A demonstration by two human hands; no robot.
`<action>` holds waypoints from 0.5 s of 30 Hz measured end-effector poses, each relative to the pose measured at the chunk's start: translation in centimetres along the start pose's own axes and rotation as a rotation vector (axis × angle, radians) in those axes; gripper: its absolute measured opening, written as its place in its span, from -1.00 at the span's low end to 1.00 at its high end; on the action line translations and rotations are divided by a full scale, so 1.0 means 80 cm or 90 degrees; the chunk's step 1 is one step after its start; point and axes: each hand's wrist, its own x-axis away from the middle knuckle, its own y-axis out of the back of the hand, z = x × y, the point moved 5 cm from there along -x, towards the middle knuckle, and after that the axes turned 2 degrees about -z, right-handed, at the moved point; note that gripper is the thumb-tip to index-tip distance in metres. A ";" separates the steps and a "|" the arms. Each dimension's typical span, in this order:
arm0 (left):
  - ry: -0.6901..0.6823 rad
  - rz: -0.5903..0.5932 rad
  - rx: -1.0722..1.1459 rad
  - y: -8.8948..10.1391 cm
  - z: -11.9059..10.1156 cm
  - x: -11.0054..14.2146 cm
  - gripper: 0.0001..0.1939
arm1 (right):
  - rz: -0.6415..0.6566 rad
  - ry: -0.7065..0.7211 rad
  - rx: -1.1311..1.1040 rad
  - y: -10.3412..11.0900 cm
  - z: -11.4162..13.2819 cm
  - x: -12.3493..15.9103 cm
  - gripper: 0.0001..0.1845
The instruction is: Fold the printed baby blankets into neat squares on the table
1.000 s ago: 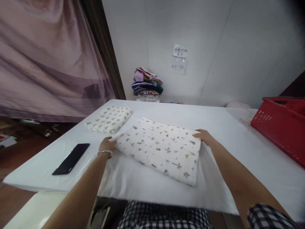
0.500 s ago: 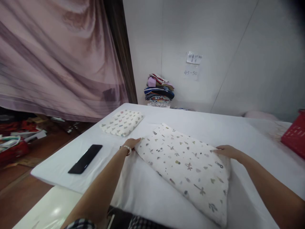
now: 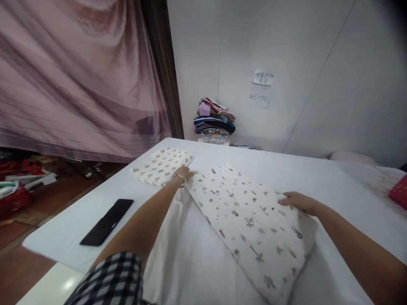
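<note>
A white printed cloth with small plant motifs lies folded across the table in front of me, its near corner towards my body. My left hand pinches its left corner, where a plain pale flap hangs below the wrist. On the right, my right hand grips the cloth's upper right edge between thumb and fingers. Beyond my left hand rests a second folded cloth, patterned with grey shapes. A black phone lies flat left of my left forearm.
The white table reaches back towards a grey wall. Behind its far edge stands a stack of folded fabrics. A red basket sits at the right edge. A pink curtain hangs at the left.
My left hand has moved forward with the cloth's left corner, up close to the second cloth. The cloth has turned a little, and its right side is lifted somewhat.
</note>
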 end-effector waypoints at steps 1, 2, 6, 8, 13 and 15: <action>0.001 -0.009 0.010 0.007 -0.013 -0.018 -0.63 | 0.003 -0.004 -0.026 -0.005 0.002 0.004 -0.10; 0.003 -0.020 0.023 0.012 -0.025 -0.034 -0.60 | 0.001 -0.009 -0.046 -0.010 0.005 0.008 -0.09; 0.023 -0.056 0.073 0.006 -0.057 -0.063 -0.35 | -0.023 -0.040 -0.089 -0.025 0.011 0.019 -0.06; 0.022 -0.061 0.084 -0.009 -0.055 -0.052 -0.28 | -0.007 -0.048 -0.122 -0.029 0.008 0.025 -0.05; -0.111 -0.068 0.108 -0.046 -0.021 0.043 -0.44 | 0.001 -0.057 -0.159 -0.029 -0.010 0.043 0.00; -0.271 -0.067 0.113 -0.053 -0.018 0.108 -0.50 | -0.010 -0.064 -0.170 -0.030 -0.017 0.050 0.00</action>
